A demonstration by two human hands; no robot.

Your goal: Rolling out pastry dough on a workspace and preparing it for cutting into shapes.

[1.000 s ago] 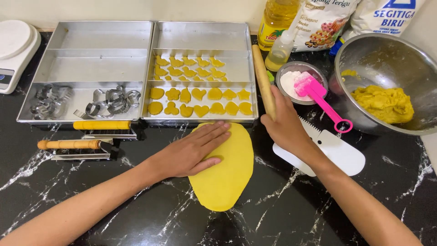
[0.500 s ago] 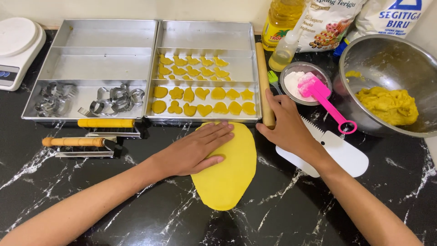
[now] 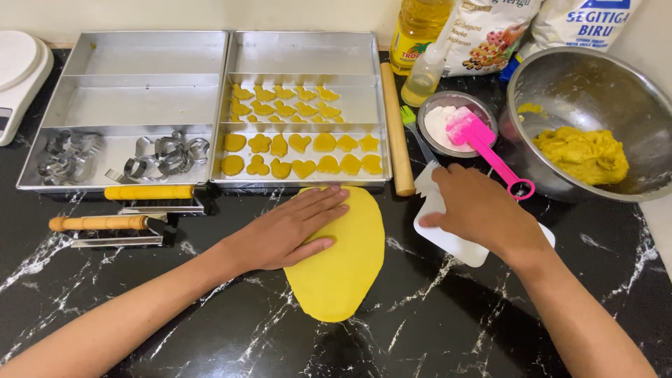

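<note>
On the yellow dough sheet [image 3: 343, 262], the left hand [image 3: 287, 231] lies flat and spread, fingers stretched out and palm pressed to the upper left part of the dough, grasping nothing. The dough sheet is an oval rolled thin, lying on the black marble table [image 3: 434, 329] just below the right metal tray [image 3: 308, 105]. To the right of the dough, the right hand [image 3: 479, 213] rests loosely curved on a white plastic scraper [image 3: 448, 238], fingertips touching its upper edge, not clenched round it.

Above the dough, the right metal tray holds rows of small yellow cut-out shapes [image 3: 301, 150]. Left of that tray, a second tray [image 3: 140, 91] carries a heap of metal cookie cutters [image 3: 161, 157]. Below it, to the left of the dough, lie two tools with wooden handles [image 3: 122, 210]. A wooden rolling pin [image 3: 395, 129] lies along the right tray's right side, up from the dough. Further right stand a small bowl of white flour [image 3: 448, 129] with a pink brush [image 3: 486, 143], and a large steel bowl [image 3: 595, 91] with a lump of yellow dough [image 3: 581, 154]. An oil bottle [image 3: 416, 31] and bags [image 3: 532, 28] stand behind them by the wall.
</note>
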